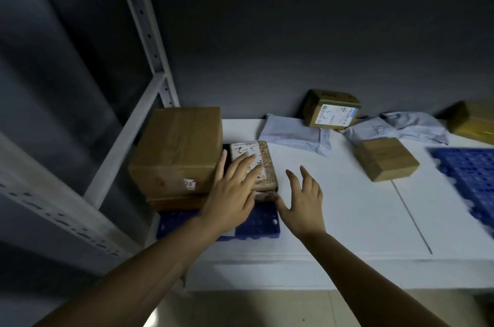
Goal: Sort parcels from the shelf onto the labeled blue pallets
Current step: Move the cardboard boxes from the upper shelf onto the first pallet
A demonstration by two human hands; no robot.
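Note:
A small brown parcel (263,166) with a white label reading "3-2" lies on a blue pallet (260,225) at the left, on top of a flat parcel. My left hand (232,193) rests flat on its label, fingers straight. A little to the right, my right hand (303,201) hovers with fingers spread, holding nothing. A large cardboard box (177,150) stands on the same pallet, touching the small parcel's left side. A second blue pallet (467,179) lies at the right edge.
A white metal shelf frame (149,64) rises at the left. On the white floor lie two grey poly mailers (294,134) (398,129), a labelled box (331,110) against the dark wall, a plain brown box (385,158) and a yellowish parcel (473,120) at the far right.

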